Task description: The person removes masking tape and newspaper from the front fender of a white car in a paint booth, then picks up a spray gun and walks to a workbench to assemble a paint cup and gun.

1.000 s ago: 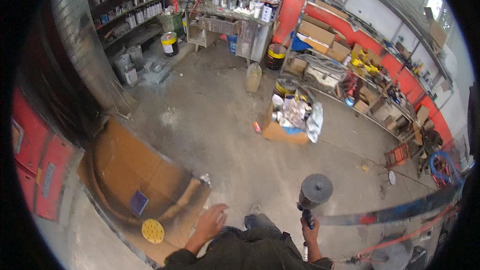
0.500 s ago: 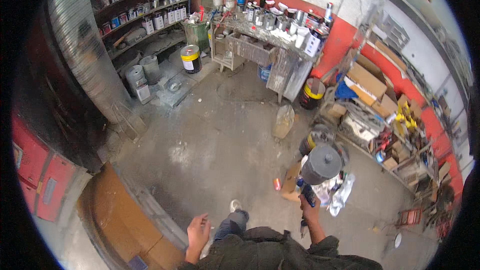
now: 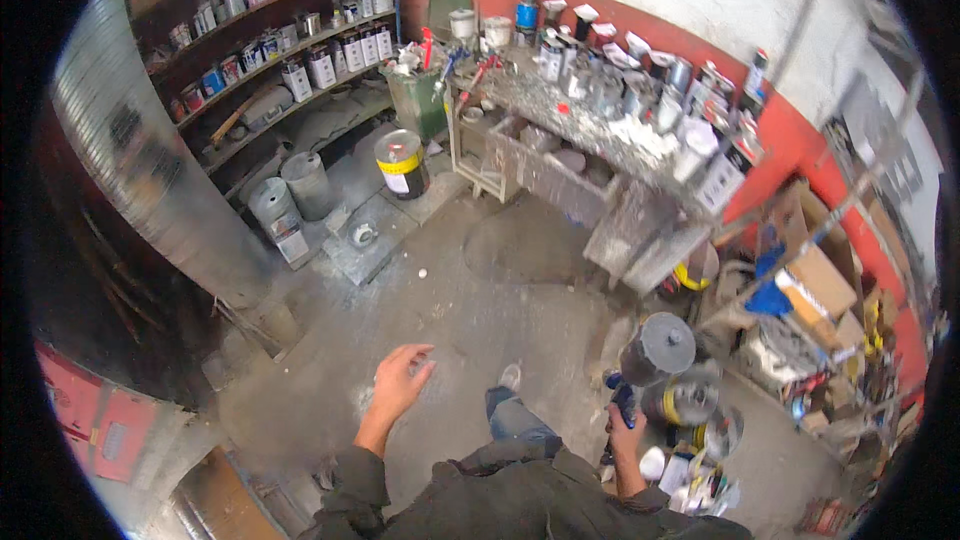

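Note:
My right hand grips a spray gun with a blue and dark body. Its large grey lidded cup sits above and ahead of my fist. The gun's lower end is partly hidden by my hand. My left hand is held out over the floor, holding nothing, with the thumb apart from the loosely curved fingers. Ahead stands a paint-spattered workbench crowded with cans, cups and bottles.
Shelves of paint tins line the far left. A black and yellow drum stands before a green bin. Drums and litter lie right of my gun. Cardboard boxes fill a rack at right. A ribbed metal duct rises left.
I have moved forward, so the workbench and shelves look nearer. My left hand has come up and forward. My right hand keeps hold of the spray gun; the litter now lies nearer my body.

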{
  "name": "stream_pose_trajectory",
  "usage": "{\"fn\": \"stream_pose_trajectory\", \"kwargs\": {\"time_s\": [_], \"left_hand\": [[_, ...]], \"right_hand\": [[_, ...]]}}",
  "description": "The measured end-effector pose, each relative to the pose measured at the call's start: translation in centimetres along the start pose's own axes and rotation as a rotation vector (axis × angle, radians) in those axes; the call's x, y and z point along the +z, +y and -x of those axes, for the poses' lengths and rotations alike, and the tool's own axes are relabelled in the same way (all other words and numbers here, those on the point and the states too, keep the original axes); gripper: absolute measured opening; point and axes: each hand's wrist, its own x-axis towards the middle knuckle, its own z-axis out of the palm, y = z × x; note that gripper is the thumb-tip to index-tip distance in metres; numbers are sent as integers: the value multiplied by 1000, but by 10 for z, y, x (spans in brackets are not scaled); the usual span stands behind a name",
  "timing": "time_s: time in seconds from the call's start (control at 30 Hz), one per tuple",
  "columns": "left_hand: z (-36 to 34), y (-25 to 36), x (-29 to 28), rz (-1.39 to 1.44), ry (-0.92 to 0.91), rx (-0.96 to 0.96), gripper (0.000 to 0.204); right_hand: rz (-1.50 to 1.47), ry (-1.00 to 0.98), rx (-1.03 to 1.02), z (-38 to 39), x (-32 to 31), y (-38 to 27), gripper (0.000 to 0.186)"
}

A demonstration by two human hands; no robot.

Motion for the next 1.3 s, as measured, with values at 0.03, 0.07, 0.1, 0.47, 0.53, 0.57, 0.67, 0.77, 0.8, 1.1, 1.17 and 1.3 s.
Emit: {"fn": "stream_pose_trajectory", "kwargs": {"time_s": [0.03,0.07,0.1,0.47,0.53,0.57,0.67,0.77,0.8,1.1,1.17,1.3], "left_hand": [[-42,-5,1,43,29,-14,27],[-84,-11,3,87,56,-26,28],[-123,-15,-1,101,56,-45,28],[-602,-93,28,167,67,-30,44],[-716,-119,45,163,78,14,49],[-770,-136,56,144,101,53,51],[-897,-130,84,105,-19,56,58],[-977,-146,132,-14,-3,146,53],[-992,-145,141,-17,-12,171,49],[-1045,-140,137,146,-16,86,40],[-1030,-123,118,125,-60,-10,40],[-1004,-122,68,261,-45,239,32]], "right_hand": [[-3,-12,-40,-34,27,-9,23],[-6,-23,-79,-68,54,-19,22],[22,-70,-130,-104,79,-25,21],[108,-179,-168,-307,336,-206,18],[109,-137,-209,-335,378,-202,17],[108,-100,-213,-343,396,-194,17],[163,61,-137,-355,449,-214,18],[174,213,-23,-356,511,-249,16],[176,229,22,-354,523,-254,16],[52,290,162,-382,641,-297,17],[9,281,151,-397,658,-298,20],[60,201,148,-429,696,-318,21]]}}
